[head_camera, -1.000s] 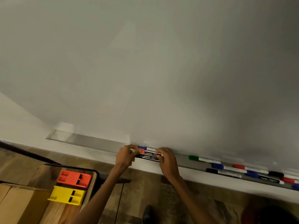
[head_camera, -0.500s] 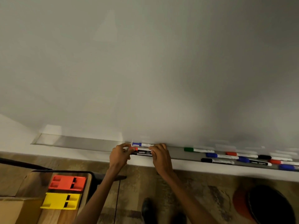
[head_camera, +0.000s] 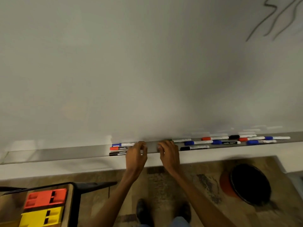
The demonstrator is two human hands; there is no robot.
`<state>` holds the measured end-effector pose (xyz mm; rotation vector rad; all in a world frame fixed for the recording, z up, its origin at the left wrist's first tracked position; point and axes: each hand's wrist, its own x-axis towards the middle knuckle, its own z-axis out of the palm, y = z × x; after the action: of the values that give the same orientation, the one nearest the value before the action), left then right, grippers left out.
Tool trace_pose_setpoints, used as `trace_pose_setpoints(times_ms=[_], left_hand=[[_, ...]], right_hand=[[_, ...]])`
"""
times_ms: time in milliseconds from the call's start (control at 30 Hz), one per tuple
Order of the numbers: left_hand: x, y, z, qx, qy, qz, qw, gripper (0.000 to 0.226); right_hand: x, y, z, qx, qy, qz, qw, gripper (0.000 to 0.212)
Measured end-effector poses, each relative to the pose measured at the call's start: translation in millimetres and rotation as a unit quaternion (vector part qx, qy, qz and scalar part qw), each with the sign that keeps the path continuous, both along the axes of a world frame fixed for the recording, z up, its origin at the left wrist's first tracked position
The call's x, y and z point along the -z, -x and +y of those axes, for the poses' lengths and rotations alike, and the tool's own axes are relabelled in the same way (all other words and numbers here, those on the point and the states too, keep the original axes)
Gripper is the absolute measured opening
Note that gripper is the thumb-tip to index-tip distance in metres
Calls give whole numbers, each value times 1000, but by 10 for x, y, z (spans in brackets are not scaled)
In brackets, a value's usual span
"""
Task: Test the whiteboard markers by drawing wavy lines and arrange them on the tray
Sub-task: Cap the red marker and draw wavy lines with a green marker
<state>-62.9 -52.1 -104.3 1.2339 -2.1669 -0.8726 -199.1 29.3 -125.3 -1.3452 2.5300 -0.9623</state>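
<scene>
While standing at the whiteboard tray point(head_camera: 65, 153), curls the left hand point(head_camera: 136, 154) against the right ends of three grouped markers point(head_camera: 120, 147), capped blue, red and black, laid parallel and touching along the tray; impossible to tell through the blur whether gripping or merely touching. Holds nothing visible in the right hand point(head_camera: 168, 153), fingers loosely bent. Likely next: reaching rightward for the loose markers point(head_camera: 200, 142), scattered lengthwise along the tray and nearer the right hand, starting with the green-capped marker point(head_camera: 182, 140) just beyond its fingertips. Slim, mostly white barrels, coloured caps.
</scene>
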Motion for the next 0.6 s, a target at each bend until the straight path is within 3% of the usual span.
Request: trace_pose_setpoints(times_ms=[167,300,600], left_hand=[[116,620,264,117,93,-66,987,34],[199,968,353,146,107,-109,977,52],[183,1134,430,94,124,-184,971,30]], right_hand=[[-64,413,183,24,-42,43,998,29],[-2,684,227,-22,-98,93,991,45],[10,854,274,-100,-113,131,980,55]])
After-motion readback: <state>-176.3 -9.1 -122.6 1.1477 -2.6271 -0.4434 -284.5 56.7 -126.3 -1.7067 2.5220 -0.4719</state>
